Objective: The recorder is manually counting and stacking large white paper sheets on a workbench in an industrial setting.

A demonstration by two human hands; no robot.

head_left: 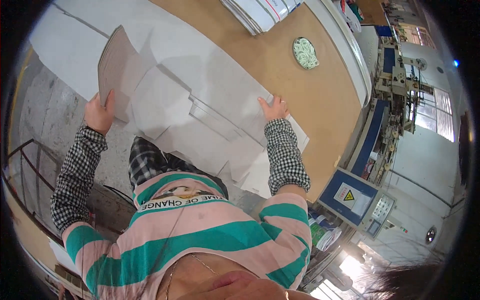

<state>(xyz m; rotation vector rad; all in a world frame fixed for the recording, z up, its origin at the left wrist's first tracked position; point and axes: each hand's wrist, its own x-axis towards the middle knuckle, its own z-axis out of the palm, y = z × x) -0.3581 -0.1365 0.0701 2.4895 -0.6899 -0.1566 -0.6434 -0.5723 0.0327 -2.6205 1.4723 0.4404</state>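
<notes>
My left hand (100, 114) is closed on the lower edge of a stack of flat cardboard sheets (120, 65), thumb on the near face. The stack stands tilted up at the left, its layered edges showing. Die-cut white-grey cardboard blanks (215, 85) overlap across the table in front of me, with slots and stepped edges. At their right end lies my right hand (275, 109), thumb and fingers apart, touching the edge of the blanks. Part of its fingers is turned away, but nothing shows lifted in it.
The brown tabletop (330, 115) holds a round dish of pale stringy bands (305, 53) and a stack of white printed sheets (262, 12). To the right are a blue control box (347, 197) and a long machine (385, 100). A metal frame (35, 180) stands at left.
</notes>
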